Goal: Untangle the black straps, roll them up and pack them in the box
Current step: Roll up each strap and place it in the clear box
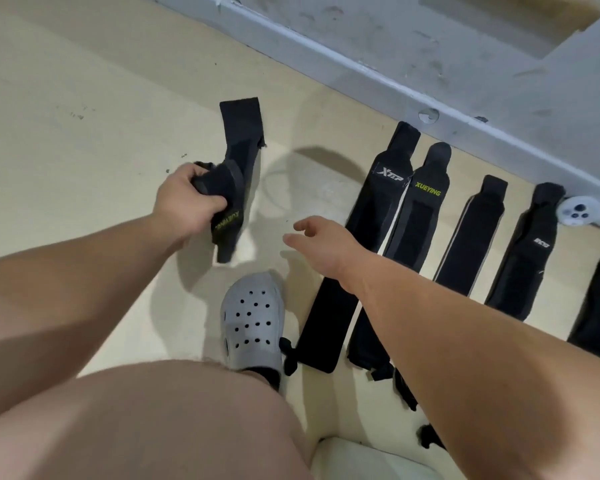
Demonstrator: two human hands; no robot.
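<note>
Cream floor point(84, 98), grey wall base behind. Left hand point(184, 202) grips a black fabric strap point(239, 157) above the floor, bunched, yellow "XUEYING" on it, not rolled yet. Right hand point(323, 244) is spread and holds nothing. Right of it lie five flat black straps point(471, 237), untangled but unrolled: "XTEP", "XUEYING", one plain, one unreadable logo, one cut off. Looks like early rolling; nothing packed, and I cannot tell whether the white corner point(368, 459) at the bottom is the box.

Bare left hand point(184, 202) and forearm, bare right hand point(326, 244) and forearm, bare knee point(153, 427), grey clog point(252, 323) with round holes over the toe, black sock point(269, 374) at the ankle
</note>
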